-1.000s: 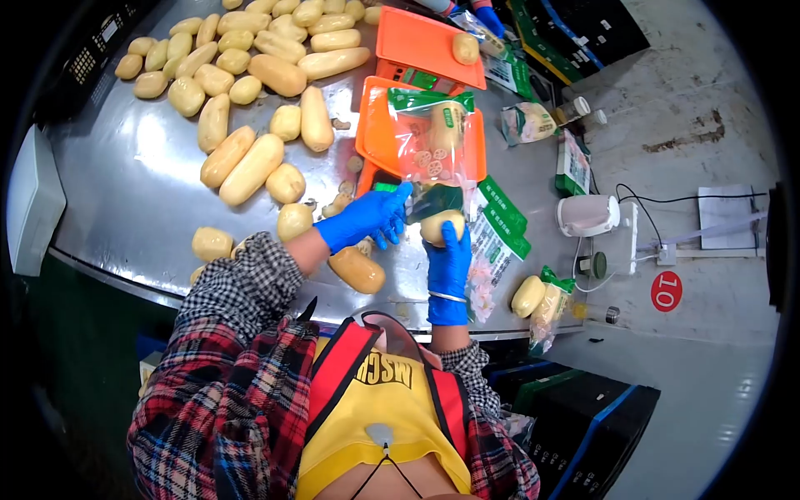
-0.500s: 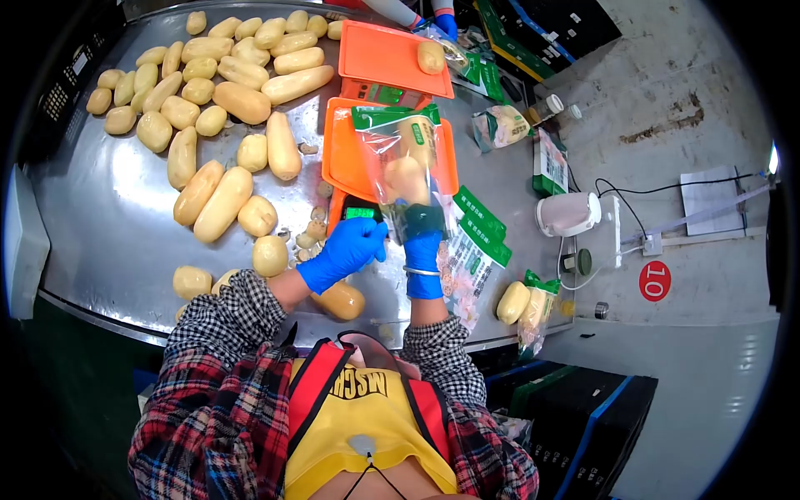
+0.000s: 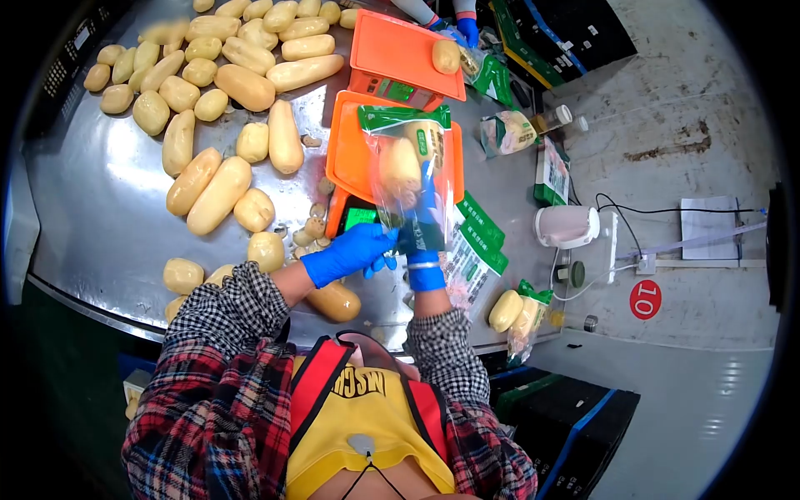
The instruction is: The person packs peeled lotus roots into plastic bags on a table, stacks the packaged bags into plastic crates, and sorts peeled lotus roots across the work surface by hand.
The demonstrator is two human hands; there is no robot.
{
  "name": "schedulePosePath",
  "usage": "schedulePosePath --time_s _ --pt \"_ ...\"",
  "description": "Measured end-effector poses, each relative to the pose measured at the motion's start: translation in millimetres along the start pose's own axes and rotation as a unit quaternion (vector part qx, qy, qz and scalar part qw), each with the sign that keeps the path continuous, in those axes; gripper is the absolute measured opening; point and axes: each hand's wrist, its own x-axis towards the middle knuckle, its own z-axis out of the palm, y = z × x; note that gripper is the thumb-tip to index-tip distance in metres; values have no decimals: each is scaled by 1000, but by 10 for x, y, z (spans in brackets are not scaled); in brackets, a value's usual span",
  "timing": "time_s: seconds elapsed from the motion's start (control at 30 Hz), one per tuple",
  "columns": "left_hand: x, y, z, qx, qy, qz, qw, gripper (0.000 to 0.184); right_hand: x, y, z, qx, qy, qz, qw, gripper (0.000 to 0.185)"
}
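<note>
A clear plastic bag with green ends (image 3: pixel 385 121) lies over the near orange scale tray (image 3: pixel 346 158), holding two pale root pieces (image 3: pixel 401 167). My right hand (image 3: pixel 423 221), blue-gloved, reaches inside the bag, its fingers stretched along the pieces. At the bag's near left edge is my left hand (image 3: pixel 348 252), also blue-gloved, its fingers closed on that edge. A lit green display (image 3: pixel 360 218) shows just above my left hand. One long root piece (image 3: pixel 333 301) lies below my left wrist.
Many pale root pieces (image 3: pixel 246 87) cover the table's left side. A second orange scale (image 3: pixel 400 54) carries one piece. Flat printed bags (image 3: pixel 473 262), filled bags (image 3: pixel 527 321) and a white kettle (image 3: pixel 567 226) are at the right. Another person's gloved hand (image 3: pixel 467 32) is at the top.
The root piece from my right hand is now inside the bag, and that hand has gone in after it. My left hand has moved to the bag's edge and closed on it.
</note>
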Motion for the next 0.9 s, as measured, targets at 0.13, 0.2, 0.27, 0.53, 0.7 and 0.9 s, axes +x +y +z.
schedulePosePath --time_s 0.13,0.2,0.27,0.53,0.7,0.9 --pt "-62 48 59 8 -12 20 1000 36 213 94 154 168 -8 -52 984 55" --pt "-57 74 34 4 7 16 1000 35 278 118 199 220 -9 -56 974 54" --pt "-115 10 12 -20 21 12 1000 35 267 148 224 257 -11 -52 965 54" --pt "-99 113 -34 6 76 69 995 30 -684 286 -66 301 62 -35 951 53" --pt "224 319 228 160 24 72 984 29 -534 27 -488 660 52 31 749 21" --pt "162 297 419 144 -77 163 973 37 -217 -193 -699 445 264 84 851 24"
